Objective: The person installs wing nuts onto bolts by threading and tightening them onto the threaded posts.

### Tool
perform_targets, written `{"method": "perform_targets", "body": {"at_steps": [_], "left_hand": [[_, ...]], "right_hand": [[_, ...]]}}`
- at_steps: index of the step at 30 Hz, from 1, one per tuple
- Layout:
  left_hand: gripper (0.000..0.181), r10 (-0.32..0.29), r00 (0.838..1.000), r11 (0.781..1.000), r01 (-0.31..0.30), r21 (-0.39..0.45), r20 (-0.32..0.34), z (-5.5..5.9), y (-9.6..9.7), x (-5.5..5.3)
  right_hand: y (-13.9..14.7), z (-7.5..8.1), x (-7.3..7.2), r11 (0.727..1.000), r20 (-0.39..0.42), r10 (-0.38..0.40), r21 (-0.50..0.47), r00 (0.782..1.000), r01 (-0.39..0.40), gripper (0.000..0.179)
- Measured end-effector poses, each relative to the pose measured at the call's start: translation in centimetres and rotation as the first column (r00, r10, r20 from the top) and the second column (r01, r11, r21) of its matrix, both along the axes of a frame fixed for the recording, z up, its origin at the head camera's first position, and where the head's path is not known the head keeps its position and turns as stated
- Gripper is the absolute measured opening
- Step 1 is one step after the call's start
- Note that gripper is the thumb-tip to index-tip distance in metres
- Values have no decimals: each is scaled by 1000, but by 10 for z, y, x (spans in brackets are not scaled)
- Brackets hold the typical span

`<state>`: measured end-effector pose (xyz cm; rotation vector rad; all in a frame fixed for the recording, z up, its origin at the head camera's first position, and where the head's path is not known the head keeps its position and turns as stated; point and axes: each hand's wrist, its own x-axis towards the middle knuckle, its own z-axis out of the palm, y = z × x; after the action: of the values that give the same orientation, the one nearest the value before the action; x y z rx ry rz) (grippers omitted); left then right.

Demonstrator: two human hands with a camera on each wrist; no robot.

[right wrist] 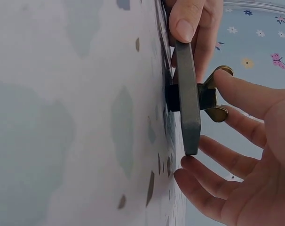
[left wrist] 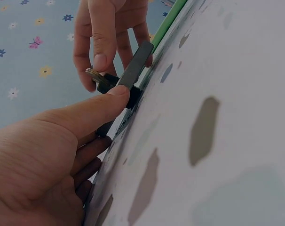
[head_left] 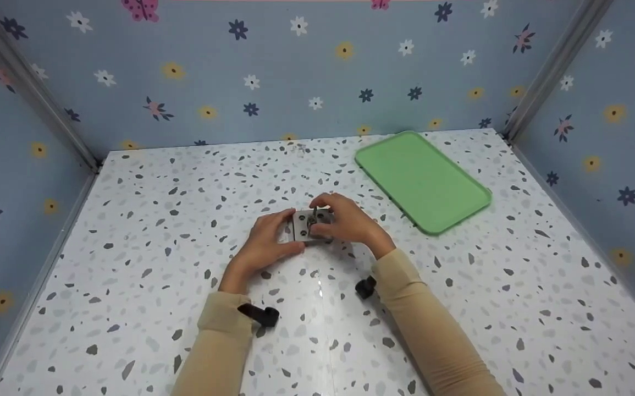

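A small grey metal plate with several holes sits in the middle of the table. Thumb and fingers of my left hand grip its left end from opposite edges. Above the plate stands a brass-coloured wing nut on a black collar. The thumb and index finger of my right hand pinch its two wings, while the other fingers spread beside the plate's far end. A black piece projects from the plate's underside, between it and the table. In the head view, my right hand partly covers the plate's right side.
A green tray lies at the back right of the speckled white table. Blue flowered panels enclose the back and both sides. Black devices are strapped at both wrists.
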<state>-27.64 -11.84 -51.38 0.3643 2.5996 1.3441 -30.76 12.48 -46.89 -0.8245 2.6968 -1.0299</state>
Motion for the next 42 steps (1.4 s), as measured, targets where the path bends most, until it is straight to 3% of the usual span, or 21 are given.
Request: {"method": "perform_targets", "body": {"at_steps": [16, 42], "left_hand": [[92, -21, 1000, 1000, 21, -7, -7, 2, -1, 2], [94, -15, 1000, 1000, 15, -17, -1, 1, -1, 0]], "right_hand": [[-6, -1, 4, 996, 31, -87, -21, 996, 87, 50], [-22, 2, 16, 960, 64, -279, -18, 958, 280, 44]]}}
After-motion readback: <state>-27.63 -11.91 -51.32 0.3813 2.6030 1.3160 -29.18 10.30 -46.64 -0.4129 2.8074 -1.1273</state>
